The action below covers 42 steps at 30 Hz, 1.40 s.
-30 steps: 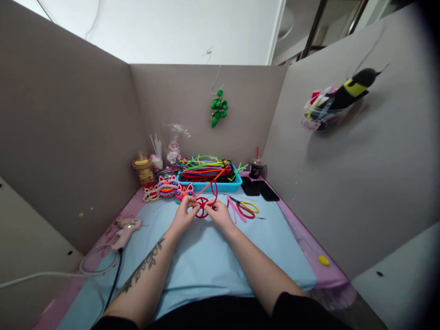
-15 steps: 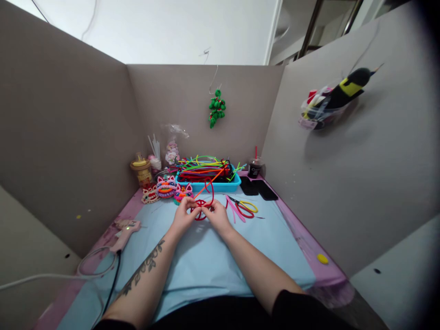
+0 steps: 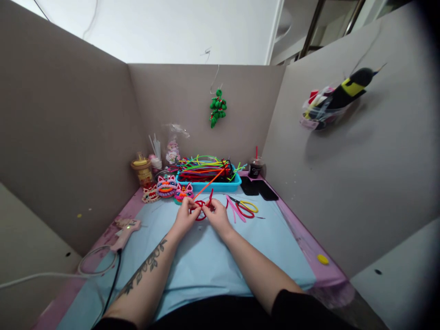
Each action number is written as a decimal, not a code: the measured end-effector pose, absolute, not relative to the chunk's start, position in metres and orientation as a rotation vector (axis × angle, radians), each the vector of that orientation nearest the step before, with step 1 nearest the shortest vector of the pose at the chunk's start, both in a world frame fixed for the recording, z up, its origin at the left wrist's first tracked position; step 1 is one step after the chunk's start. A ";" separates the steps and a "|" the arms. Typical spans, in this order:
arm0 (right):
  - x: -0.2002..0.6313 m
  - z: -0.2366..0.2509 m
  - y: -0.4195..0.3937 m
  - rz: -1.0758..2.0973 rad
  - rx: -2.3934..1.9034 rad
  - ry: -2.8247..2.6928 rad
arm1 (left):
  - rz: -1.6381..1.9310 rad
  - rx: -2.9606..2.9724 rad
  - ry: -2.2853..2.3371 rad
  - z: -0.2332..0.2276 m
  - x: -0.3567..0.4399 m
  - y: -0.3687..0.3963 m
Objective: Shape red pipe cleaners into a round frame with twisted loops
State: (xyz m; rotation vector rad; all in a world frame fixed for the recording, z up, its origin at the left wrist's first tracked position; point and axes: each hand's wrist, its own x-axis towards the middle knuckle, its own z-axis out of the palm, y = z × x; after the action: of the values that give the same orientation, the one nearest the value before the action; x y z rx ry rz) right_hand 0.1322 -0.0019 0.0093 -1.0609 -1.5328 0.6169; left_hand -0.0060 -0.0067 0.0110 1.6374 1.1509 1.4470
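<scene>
As the left hand (image 3: 186, 216) pinches the red looped piece (image 3: 200, 219), the right hand (image 3: 217, 217) pinches it alongside; both are closed.

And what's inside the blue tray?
The blue tray holds a heap of colourful craft stems: red, orange, yellow, green and black ones show. They cover the tray's bottom, so anything underneath can't be seen.

red ring (image 3: 200, 219), light-blue cloth (image 3: 206, 261), blue tray (image 3: 215, 187)

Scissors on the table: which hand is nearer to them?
Right. The right hand is just left of the scissors; the left hand is farther left, beyond the right one.
</scene>
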 end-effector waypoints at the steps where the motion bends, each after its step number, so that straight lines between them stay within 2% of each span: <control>1: 0.133 0.010 -0.001 0.621 -1.064 -1.517 | 1.438 1.650 1.128 0.012 -0.005 -0.007; 7: 0.140 0.016 0.004 0.754 -1.100 -1.431 | 1.385 1.648 1.008 0.018 -0.005 -0.012; 14: 0.143 0.013 0.007 0.800 -1.065 -1.511 | 1.363 1.697 1.076 0.015 -0.010 -0.006; 19: 0.143 0.006 0.013 0.823 -1.044 -1.417 | 1.595 1.763 1.295 0.015 -0.012 -0.004; 22: 0.140 0.006 0.013 0.846 -1.031 -1.359 | 1.589 1.738 1.376 0.016 -0.011 -0.006; 31: 0.130 0.005 0.005 0.943 -0.923 -1.292 | 1.521 1.586 1.236 0.017 0.001 -0.013; 42: 0.129 -0.002 0.008 0.810 -0.994 -1.270 | 1.497 1.721 1.311 0.011 -0.001 -0.012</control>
State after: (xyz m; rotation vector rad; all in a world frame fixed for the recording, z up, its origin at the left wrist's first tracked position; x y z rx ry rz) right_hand 0.1290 0.0082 -0.0025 -0.9943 -1.2697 0.8100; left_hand -0.0008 -0.0115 0.0105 1.7205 1.3114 1.4972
